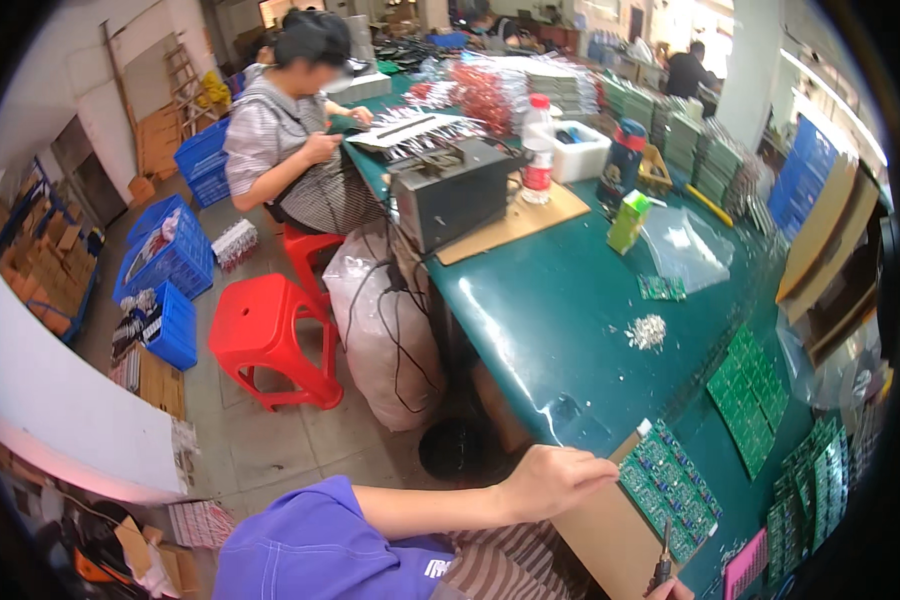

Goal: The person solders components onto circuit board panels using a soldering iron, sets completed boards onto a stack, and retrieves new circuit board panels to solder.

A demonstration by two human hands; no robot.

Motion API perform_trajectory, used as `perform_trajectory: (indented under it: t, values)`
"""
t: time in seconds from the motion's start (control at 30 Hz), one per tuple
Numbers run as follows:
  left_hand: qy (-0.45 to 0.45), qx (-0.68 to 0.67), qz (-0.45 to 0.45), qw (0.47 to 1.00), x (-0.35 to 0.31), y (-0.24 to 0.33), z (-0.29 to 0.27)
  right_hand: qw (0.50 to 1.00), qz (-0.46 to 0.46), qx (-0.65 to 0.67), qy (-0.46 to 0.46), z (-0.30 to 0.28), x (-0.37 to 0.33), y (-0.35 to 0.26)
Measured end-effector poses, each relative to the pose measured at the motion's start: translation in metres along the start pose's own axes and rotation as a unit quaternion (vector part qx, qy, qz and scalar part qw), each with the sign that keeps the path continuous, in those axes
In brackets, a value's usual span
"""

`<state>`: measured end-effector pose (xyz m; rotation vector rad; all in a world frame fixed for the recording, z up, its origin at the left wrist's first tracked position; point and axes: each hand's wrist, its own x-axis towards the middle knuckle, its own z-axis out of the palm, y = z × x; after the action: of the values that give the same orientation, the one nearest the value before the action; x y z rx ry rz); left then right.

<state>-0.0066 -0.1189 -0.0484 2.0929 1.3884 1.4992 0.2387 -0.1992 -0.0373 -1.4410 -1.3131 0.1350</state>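
Observation:
A green circuit board (670,490) dotted with small blue and pale parts lies on a brown cardboard sheet (595,535) in front of me. My left hand (558,482) is closed in a pinch over the board's left edge; whatever sits between its fingertips is too small to make out. Low in the view, partly cut off by the lower edge, my right hand (672,591) grips a soldering iron (662,568) by its dark handle. The iron's thin metal tip points up, over the board's lower part.
A green panel of boards (748,400) lies to the right, beside upright boards (810,490) and a pink slotted piece (746,565). Farther off are a white pile of small parts (647,332), a bottle (537,160) and a grey box (450,195). A co-worker (295,130) sits at far left.

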Motion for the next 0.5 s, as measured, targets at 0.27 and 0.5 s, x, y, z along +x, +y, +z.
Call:
perform_trajectory:
  t: [0.27, 0.5]
  values:
    - [0.114, 0.069, -0.097, 0.986, -0.037, -0.002, -0.073, 0.996, -0.05, 0.071, 0.013, 0.008, -0.013, -0.013]
    - [0.027, -0.114, -0.1, 0.988, -0.071, 0.029, -0.079, 0.96, -0.037, 0.176, -0.216, 0.016, -0.025, -0.034]
